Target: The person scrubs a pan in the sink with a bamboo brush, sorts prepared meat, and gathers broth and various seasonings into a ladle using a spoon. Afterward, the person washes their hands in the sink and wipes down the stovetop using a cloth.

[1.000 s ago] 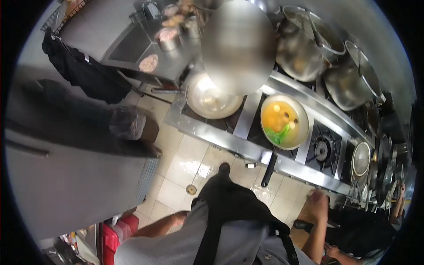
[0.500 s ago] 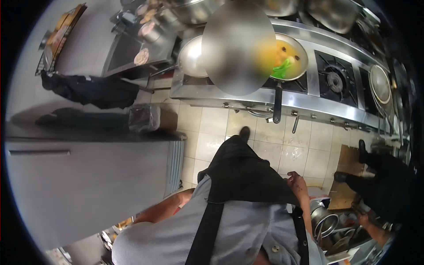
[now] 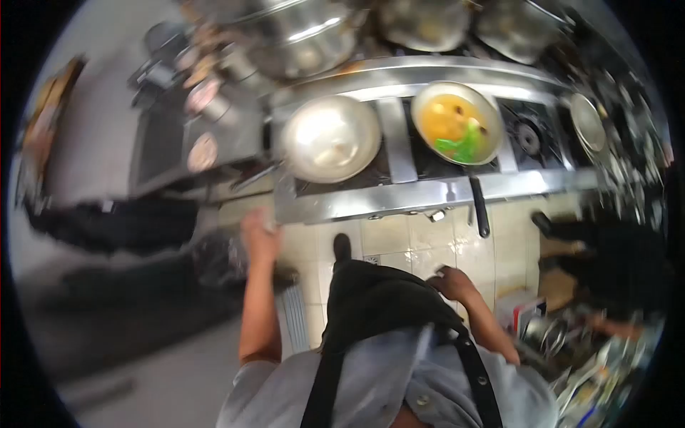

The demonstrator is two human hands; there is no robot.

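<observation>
Hands apart, you have your left hand out over the floor, too blurred to tell whether it is open, closed or holding something. Your right hand is partly open, fingers loosely curled, near the edge of your apron. Just ahead of your left hand is the handle of a wide pan, which sits ahead and to the right of that hand on the stove. Ahead of your right hand, a smaller pan holds orange liquid and green leaves, its black handle pointing back toward you. Farther ahead stand large pots. Ahead and left of your left hand, a pale, blurred piece of food lies on the worktop. Well right of your right hand is another person.
</observation>
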